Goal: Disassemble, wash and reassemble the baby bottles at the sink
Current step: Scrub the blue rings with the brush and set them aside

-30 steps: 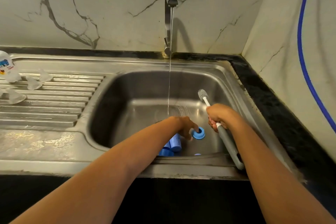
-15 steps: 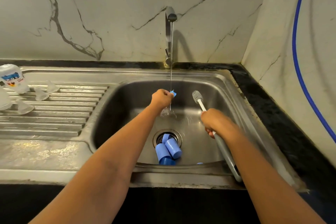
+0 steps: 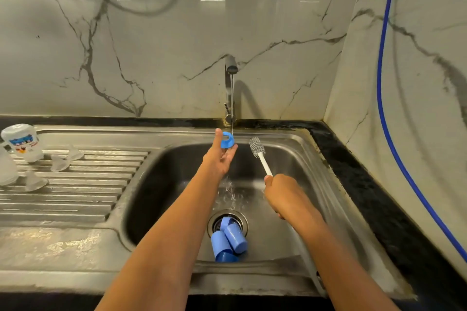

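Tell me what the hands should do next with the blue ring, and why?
Probably push the brush into the blue ring and scrub: the left hand holds the ring under the running tap, and the right hand grips the brush beside it, not touching.

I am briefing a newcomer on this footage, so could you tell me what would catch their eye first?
The left hand holds a blue ring under the running tap, above the basin. Beside it the right hand grips a bottle brush, and blue caps lie over the drain.
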The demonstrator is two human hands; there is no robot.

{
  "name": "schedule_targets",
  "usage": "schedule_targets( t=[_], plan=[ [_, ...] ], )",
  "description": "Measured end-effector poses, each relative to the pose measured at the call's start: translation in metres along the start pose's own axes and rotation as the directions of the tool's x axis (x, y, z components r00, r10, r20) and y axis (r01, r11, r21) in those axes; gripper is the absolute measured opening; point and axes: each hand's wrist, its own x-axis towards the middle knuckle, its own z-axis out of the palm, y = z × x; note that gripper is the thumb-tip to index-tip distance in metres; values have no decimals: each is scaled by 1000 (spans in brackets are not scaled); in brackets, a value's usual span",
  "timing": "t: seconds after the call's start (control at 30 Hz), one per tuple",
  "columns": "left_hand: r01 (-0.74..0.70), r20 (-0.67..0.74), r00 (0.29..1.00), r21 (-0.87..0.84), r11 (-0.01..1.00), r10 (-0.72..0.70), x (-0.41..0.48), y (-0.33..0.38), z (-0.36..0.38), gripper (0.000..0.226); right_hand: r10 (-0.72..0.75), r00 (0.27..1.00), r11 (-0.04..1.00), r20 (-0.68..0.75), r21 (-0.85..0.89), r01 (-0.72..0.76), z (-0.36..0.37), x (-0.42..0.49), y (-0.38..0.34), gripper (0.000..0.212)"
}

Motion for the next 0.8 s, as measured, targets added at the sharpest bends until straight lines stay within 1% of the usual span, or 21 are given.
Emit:
schedule_targets(
  t=[0.1,0.23,0.3,0.37,0.47,0.5,0.53,0.6,0.67,0.7,0.73,0.8],
  plan=[
    [-6,-29,1000,82,997,8,-7,-6,-3,38,-29,999,999,-16,44,30,3,0,0,41],
    [-23,5,1000,133,991,23,-18,-14,-9,40,-25,992,983,120,185,2,13,4,2,41],
    [-35,2,999,162,986,35,-23,-15,-12,40,-29,987,981,160,192,-3,14,2,2,39],
    [-47,20,999,226,973,44,-30,-14,-16,36,-6,984,976,180,215,-34,13,1,1,40],
    [-4,88,996,315,949,-25,-45,-11,-21,30,10,983,978,182,203,-48,12,2,2,42],
    [4,89,995,335,942,-36,-49,-9,-23,29,7,984,981,181,188,-42,12,2,2,42],
    [-7,65,998,356,935,-18,-52,-7,-24,28,3,982,983,190,179,-37,13,2,2,41],
    [-70,-36,995,386,920,91,-52,-2,-26,28,-39,971,990,235,143,5,17,-2,1,40],
    [-139,-144,966,409,902,215,-49,4,-29,27,-96,956,991,279,112,67,24,-7,-1,41],
    [-164,-165,953,430,888,256,-50,6,-30,26,-116,951,991,285,97,92,27,-9,-1,41],
    [-172,-151,952,453,875,266,-52,6,-32,24,-128,952,991,278,85,108,30,-11,-1,41],
    [-149,-70,974,524,839,217,-59,0,-36,23,-127,962,990,241,86,109,30,-10,-1,40]
  ],
)
